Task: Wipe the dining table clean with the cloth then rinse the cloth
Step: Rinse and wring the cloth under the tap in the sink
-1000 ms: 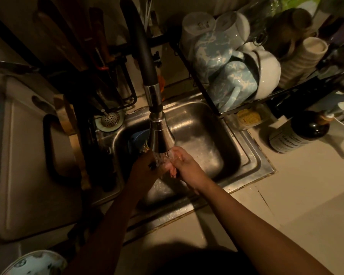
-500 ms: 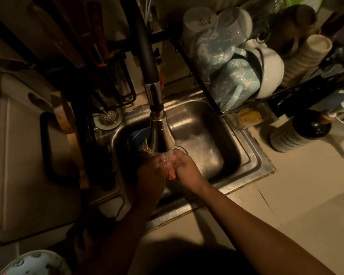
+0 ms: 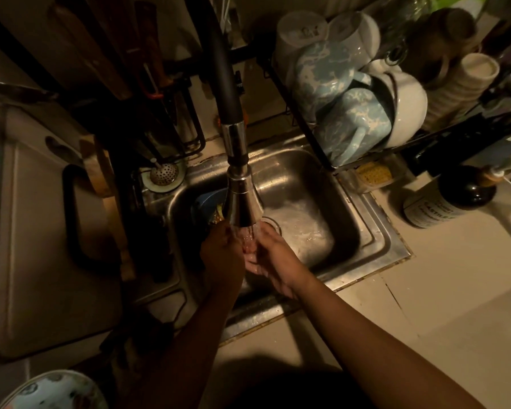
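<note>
Where water falls, left hand against cupped right hand.

Fingers of left hand and right hand blurring under running water, their hold being too dark to tell, blue dish hiding behind faucet head, patterned plate running off bottom edge, bottle label lying half-shadowed

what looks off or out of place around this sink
The drain strainer sits out on the back left corner of the sink, not in the drain. A blue dish with what look like food scraps lies in the basin, partly behind the running tap.
</note>
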